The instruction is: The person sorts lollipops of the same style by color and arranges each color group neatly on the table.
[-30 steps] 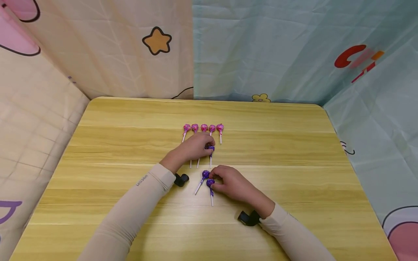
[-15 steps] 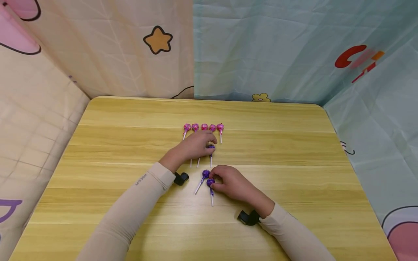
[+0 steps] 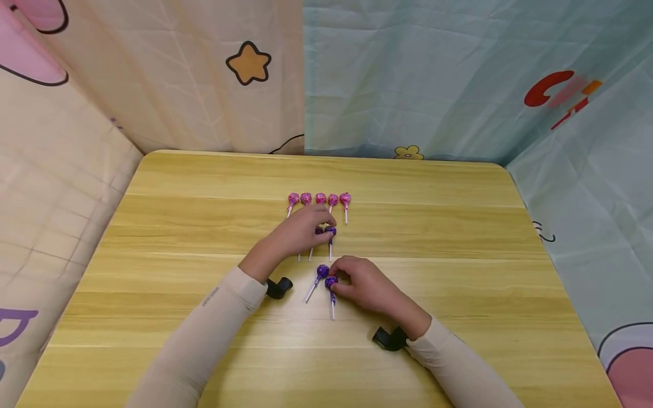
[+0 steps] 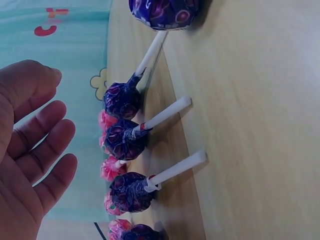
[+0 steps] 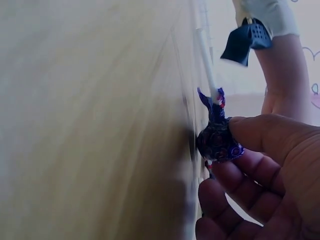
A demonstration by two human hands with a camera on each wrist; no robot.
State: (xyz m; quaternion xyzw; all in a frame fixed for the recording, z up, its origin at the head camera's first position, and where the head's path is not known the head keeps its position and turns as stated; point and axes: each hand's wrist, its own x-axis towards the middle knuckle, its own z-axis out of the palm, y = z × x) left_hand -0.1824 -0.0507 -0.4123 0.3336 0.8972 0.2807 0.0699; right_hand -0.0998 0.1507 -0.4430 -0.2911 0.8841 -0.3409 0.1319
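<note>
Foil on the lollipop (image 3: 331,281) in the right hand (image 3: 368,286) is crinkled purple.

Free room: bare table (image 3: 459,238) to my left and right and along the near edge, wide enough for either hand to pass. Obstacles: pink lollipops (image 3: 319,199) in a row just beyond my left hand (image 3: 298,232); purple lollipops (image 4: 125,145) side by side under it; two more purple lollipops (image 3: 326,276) at my right hand (image 3: 364,283). Between my hands, only a narrow gap. Fabric walls (image 3: 408,79) close behind and at both sides.
</note>
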